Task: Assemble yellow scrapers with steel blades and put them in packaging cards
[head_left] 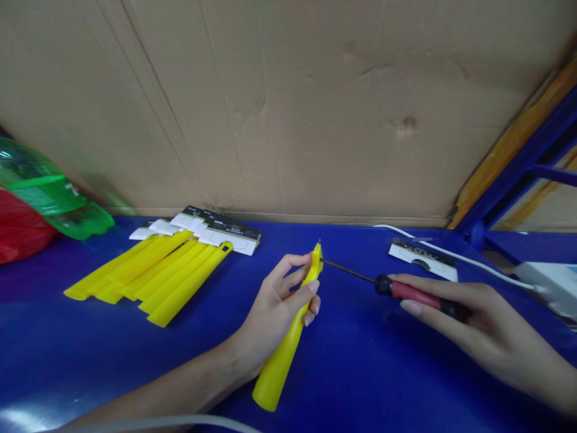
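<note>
My left hand [288, 294] grips a yellow shoehorn-shaped plastic piece [283, 364] near its narrow upper end, the wide end pointing down toward me. From the right, my right hand [487, 331] holds a screwdriver [417, 291] by its red and black handle. The thin dark shaft reaches the top of the yellow piece, its tip at or just behind the edge; exact contact is hard to see. To the left lies a fanned row of similar yellow pieces [180, 285] with black-and-white cards [229, 231] at their upper ends.
A single card [424, 263] lies on the blue table [360, 373] beyond my right hand, near a white cable [478, 261] running to a white box [552, 282]. A green bottle [54, 192] and red bag [22, 228] sit left. Cardboard [288, 108] stands behind; blue metal frame [518, 162] at right.
</note>
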A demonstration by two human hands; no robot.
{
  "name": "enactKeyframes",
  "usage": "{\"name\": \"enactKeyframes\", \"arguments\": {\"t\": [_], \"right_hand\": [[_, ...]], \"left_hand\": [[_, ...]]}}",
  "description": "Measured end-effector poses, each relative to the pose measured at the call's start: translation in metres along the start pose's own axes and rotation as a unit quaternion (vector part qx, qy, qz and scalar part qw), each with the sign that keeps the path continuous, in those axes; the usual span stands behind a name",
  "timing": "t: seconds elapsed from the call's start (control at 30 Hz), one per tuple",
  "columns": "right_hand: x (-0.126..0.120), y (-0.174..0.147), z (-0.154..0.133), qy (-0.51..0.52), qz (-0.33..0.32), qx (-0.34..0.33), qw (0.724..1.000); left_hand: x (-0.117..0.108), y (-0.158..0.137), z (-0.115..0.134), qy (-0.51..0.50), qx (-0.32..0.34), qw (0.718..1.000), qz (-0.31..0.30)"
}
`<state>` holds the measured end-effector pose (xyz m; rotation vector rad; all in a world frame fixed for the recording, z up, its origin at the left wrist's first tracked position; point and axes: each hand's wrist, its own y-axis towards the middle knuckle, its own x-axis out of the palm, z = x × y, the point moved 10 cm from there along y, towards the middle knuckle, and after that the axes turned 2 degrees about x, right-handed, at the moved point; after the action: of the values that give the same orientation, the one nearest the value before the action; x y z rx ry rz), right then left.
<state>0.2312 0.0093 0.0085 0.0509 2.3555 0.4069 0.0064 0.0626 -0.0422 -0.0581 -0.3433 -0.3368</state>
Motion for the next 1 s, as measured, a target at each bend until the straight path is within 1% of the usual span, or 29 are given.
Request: {"name": "enactKeyframes", "arguments": {"t": [0.07,0.13,0.2,0.27,0.37,0.43,0.47,0.5,0.53,0.6,0.63,0.7,0.8,0.9,1.0], "right_hand": [[0.008,0.001,0.016,0.041,-0.04,0.086,0.995],[0.01,0.001,0.025,0.062,-0.056,0.134,0.987],[0.007,0.002,0.029,0.084,-0.051,0.157,0.983],[0.007,0.002,0.032,0.127,-0.054,0.178,0.974],[0.009,0.003,0.036,0.235,-0.053,0.218,0.946],[0.008,0.004,0.038,0.292,-0.037,0.231,0.927],[0.007,0.005,0.039,0.297,-0.031,0.227,0.927],[0.006,0.006,0.039,0.28,-0.028,0.212,0.936],[0.003,0.009,0.038,0.239,-0.023,0.184,0.953],[0.0,0.012,0.033,0.109,-0.012,0.106,0.988],[-0.001,0.012,0.03,0.039,-0.002,0.065,0.997],[0.004,0.009,0.026,-0.063,0.002,0.006,0.998],[0.015,0.003,0.018,-0.138,-0.002,-0.055,0.989],[0.024,-0.003,0.009,-0.171,-0.017,-0.074,0.982],[0.031,-0.007,0.001,-0.186,-0.05,-0.07,0.979]], "left_hand": [[0.0,0.001,0.0,-0.005,-0.001,1.0,-0.003],[0.0,0.001,-0.001,-0.01,0.0,1.0,-0.003],[-0.001,0.001,-0.003,-0.019,-0.006,1.0,-0.003],[-0.004,0.002,-0.006,-0.036,-0.017,0.999,0.003],[-0.015,0.006,-0.01,-0.067,-0.045,0.996,0.034],[-0.022,0.008,-0.012,-0.079,-0.069,0.993,0.059],[-0.024,0.009,-0.013,-0.082,-0.08,0.991,0.067],[-0.024,0.009,-0.013,-0.082,-0.09,0.99,0.069],[-0.023,0.009,-0.013,-0.078,-0.097,0.99,0.069],[-0.018,0.009,-0.012,-0.061,-0.107,0.991,0.056],[-0.016,0.008,-0.011,-0.05,-0.109,0.991,0.053],[-0.014,0.007,-0.011,-0.034,-0.11,0.991,0.06],[-0.014,0.006,-0.01,-0.018,-0.109,0.991,0.079],[-0.012,0.005,-0.007,0.003,-0.099,0.991,0.094],[-0.007,0.004,-0.005,0.019,-0.105,0.989,0.104]]}}
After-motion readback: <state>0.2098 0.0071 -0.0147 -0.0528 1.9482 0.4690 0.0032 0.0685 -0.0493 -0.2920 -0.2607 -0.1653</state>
